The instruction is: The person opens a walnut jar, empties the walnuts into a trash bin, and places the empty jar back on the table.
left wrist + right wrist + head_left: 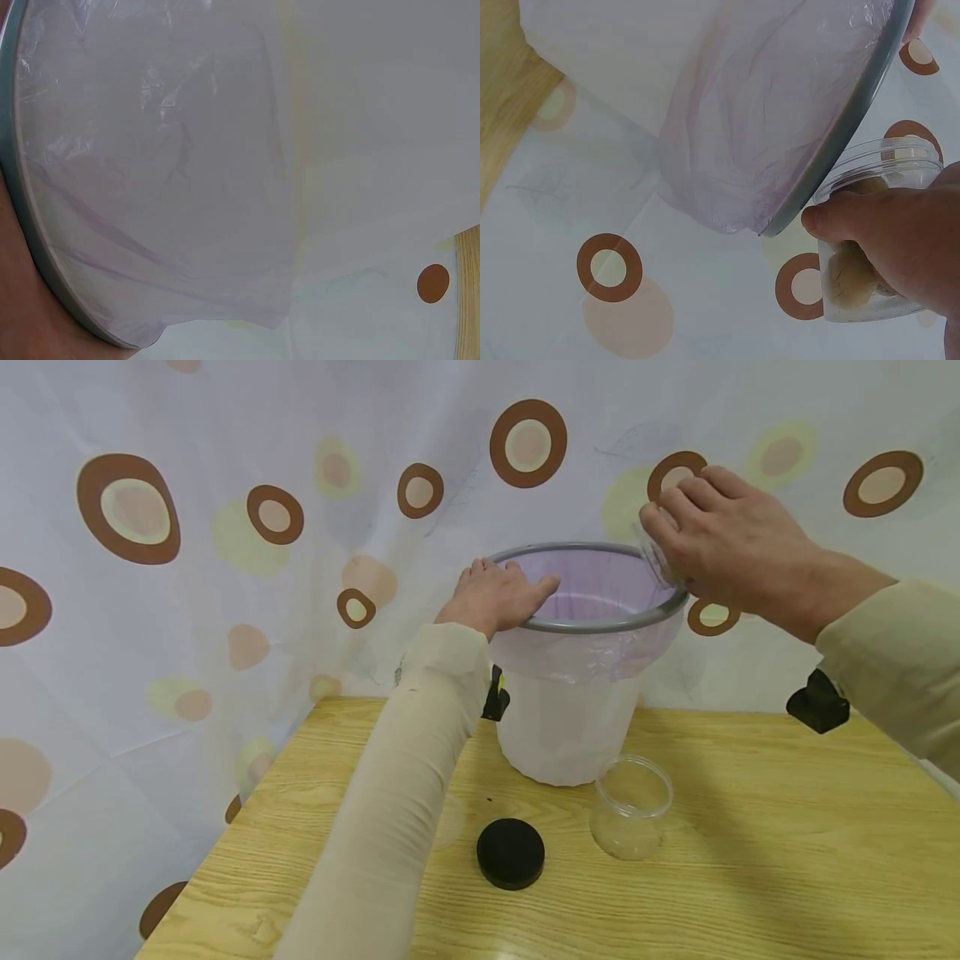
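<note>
A white bin (566, 727) with a grey rim (585, 627) and a thin purple liner bag (592, 656) stands on the table. Over the left part of the rim rests my left hand (495, 596), its thumb stretched out above the opening. My right hand (738, 543) grips a clear plastic jar (877, 154) beside the rim's right side. Several brownish round lumps (851, 277) are inside that jar; their kind is unclear. In the left wrist view only a strip of the left hand (30, 285) shows, against the rim.
A second clear jar (630, 835) stands uncapped before the bin. Left of it lies a round black lid (511, 852). A faint translucent disc (450, 822) is partly hidden by my left sleeve (390, 777). Behind the wooden table (750, 877) hangs a patterned sheet (300, 435).
</note>
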